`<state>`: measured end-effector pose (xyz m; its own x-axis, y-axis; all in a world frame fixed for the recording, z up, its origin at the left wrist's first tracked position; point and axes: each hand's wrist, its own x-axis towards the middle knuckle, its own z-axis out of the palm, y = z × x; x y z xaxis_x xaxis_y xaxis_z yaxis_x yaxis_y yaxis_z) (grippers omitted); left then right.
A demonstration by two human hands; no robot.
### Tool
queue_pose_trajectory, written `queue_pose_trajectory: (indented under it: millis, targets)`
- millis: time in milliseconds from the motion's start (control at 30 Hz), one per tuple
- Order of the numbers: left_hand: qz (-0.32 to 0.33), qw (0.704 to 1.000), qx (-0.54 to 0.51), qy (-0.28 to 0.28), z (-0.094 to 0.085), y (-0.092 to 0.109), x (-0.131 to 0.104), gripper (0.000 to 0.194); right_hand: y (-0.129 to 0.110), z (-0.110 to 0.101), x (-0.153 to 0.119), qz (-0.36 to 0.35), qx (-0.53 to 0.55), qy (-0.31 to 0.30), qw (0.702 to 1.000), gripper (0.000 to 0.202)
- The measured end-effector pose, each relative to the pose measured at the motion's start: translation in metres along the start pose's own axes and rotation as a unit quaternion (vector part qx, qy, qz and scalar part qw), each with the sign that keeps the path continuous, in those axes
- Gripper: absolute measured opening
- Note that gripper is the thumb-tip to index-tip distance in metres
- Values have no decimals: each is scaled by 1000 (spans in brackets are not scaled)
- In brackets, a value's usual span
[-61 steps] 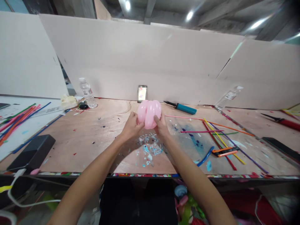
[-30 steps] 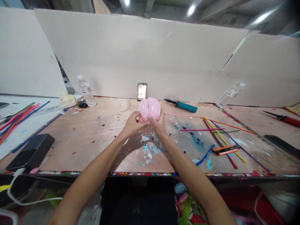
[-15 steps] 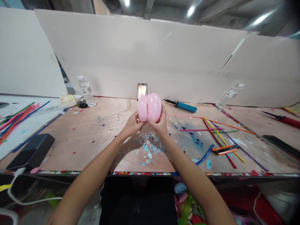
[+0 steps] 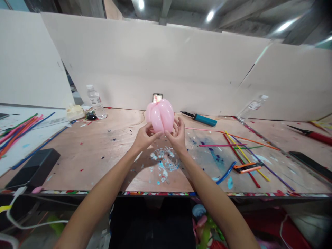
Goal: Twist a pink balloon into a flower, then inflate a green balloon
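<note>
A pink balloon (image 4: 161, 117), inflated and twisted into several rounded lobes, is held up above the middle of the table. My left hand (image 4: 145, 137) grips its lower left side, with the thumb at the bottom near the centre crease. On the lower right, my right hand (image 4: 177, 135) supports it with the thumb at the underside and the other fingers curled loosely beside the lobe. Part of the left fingers is hidden behind the balloon.
A teal hand pump (image 4: 202, 119) lies behind and right. Uninflated balloons (image 4: 242, 148) and an orange-black utility knife (image 4: 247, 167) lie to the right. Water bottles (image 4: 96, 102) stand or lean near the white partition (image 4: 160, 58). A black box (image 4: 33, 169) sits at left.
The pink balloon has been turned, so more lobes now show, and it sits slightly further left. My right fingers have loosened and moved a little off its side.
</note>
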<state>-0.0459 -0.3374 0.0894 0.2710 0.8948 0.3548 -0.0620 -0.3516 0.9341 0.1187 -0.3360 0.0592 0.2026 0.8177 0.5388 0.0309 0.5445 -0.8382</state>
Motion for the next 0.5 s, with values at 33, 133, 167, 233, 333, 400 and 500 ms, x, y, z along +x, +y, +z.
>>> queue_pose_trajectory:
  millis: [33, 133, 167, 233, 333, 400, 500]
  targets:
    - [5, 1000, 10, 27, -2, 0, 0, 46, -1, 0, -1, 1, 10, -13, 1000, 90]
    - [31, 992, 111, 56, -5, 0, -2, 40, -6, 0, -2, -3, 22, -60, 998, 91]
    - [48, 985, 160, 43, -6, 1, -3, 37, -8, 0, -2, -2, 21, -71, 997, 94]
    - [81, 966, 244, 4, -7, 3, -4, 32, -12, -3, 0, 5, 13, -68, 998, 97]
    - [88, 958, 266, -56, -9, 8, -5, 33, -14, -9, 4, 9, -14, -21, 1000, 92]
    - [66, 971, 223, -62, -11, 11, -5, 38, -12, -13, 7, 7, -36, -2, 999, 82]
    - [50, 975, 217, 14, -10, 11, -5, 42, -10, -16, 7, -13, -79, 21, 997, 73]
